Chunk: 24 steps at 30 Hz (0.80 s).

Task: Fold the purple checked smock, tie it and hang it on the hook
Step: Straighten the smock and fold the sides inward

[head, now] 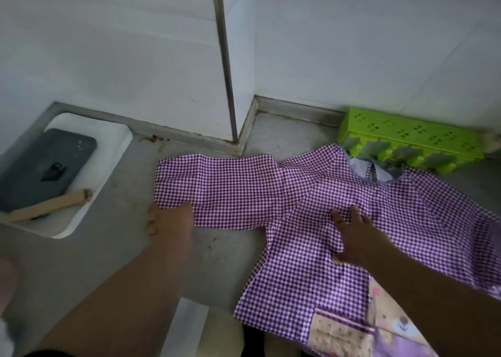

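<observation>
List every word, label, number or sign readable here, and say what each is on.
None can be read.
Dark device in the white tray: a row of small light dots and a dark mark, too blurred to read.
Smock pocket patch: a bear picture, no lettering.

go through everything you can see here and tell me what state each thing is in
smock: spread flat, unfolded, sleeve stretched out.
left hand: grips the sleeve end.
right hand: open, pressing flat on the smock.
green rack: lying by the wall.
white tray: holds a dark device.
</observation>
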Tool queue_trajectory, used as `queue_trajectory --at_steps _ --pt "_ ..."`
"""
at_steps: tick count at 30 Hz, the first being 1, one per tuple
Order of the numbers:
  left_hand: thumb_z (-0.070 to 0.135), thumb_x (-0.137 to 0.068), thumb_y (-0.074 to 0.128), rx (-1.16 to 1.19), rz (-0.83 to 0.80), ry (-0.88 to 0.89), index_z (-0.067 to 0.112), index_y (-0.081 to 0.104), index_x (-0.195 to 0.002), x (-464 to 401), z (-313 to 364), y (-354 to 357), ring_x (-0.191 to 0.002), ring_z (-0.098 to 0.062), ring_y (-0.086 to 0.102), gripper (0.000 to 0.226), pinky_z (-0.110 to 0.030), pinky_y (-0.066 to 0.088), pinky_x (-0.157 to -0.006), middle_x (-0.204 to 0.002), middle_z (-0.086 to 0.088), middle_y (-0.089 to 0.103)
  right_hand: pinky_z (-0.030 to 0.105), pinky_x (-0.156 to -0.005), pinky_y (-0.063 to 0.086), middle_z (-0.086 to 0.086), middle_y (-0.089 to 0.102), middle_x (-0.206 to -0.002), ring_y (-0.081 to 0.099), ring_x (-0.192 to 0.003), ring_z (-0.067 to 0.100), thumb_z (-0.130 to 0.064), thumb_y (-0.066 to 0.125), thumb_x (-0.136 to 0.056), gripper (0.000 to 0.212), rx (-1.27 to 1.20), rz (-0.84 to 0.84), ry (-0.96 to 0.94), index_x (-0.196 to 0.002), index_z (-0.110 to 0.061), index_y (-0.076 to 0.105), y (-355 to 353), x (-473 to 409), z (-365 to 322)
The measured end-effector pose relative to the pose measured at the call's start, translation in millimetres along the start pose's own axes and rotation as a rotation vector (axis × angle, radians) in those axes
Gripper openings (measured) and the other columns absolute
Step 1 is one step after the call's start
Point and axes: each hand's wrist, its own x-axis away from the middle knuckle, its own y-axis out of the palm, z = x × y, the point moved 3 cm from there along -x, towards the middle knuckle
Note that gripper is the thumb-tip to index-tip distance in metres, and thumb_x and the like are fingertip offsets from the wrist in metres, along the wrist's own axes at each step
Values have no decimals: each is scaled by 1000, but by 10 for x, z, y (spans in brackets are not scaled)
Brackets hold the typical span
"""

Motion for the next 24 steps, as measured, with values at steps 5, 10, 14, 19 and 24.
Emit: queue_trajectory --at_steps 5,10,14,19,24 --pt "47 -103 54 232 -155 -225 10 32 -160 -213 -46 -20 -138 -41 49 72 -53 39 -118 -158 -20 44 60 -120 26 29 -7 -165 0 -153 49 -78 67 -72 130 9 -1 -5 -160 -27 -14 51 -49 12" --pt "20 -102 60 633 -459 -289 13 58 -130 72 88 26 -102 -26 65 29 -46 50 -97 -119 -9 69 58 -123 21 32 -6 -164 -1 -153 49 -78 66 -73 130 12 10 -9 -160 -25 -14 56 -49 3" --pt "12 -98 61 794 -359 -136 15 49 -149 26 294 -125 -103 -25 66 53 -37 57 -80 -127 -7 65 56 -124 15 33 -7 -164 -3 -153 50 -75 66 -77 127 23 -6 -13 -160 -24 -14 36 -23 -10" --pt "14 -107 49 469 -106 145 5 50 -148 -148 664 -399 -114 -35 62 43 -48 52 -105 -137 -16 61 58 -123 19 31 -8 -164 -2 -152 51 -76 67 -75 128 5 -20 -16 -160 -27 -15 23 -18 -5" --pt "4 -106 47 493 -506 66 -1 52 -146 173 629 -405 -118 -37 63 41 -29 61 -84 -149 -16 57 62 -121 23 28 -7 -165 0 -153 49 -80 66 -71 130 11 -15 -26 -159 -31 -17 1 -3 0"
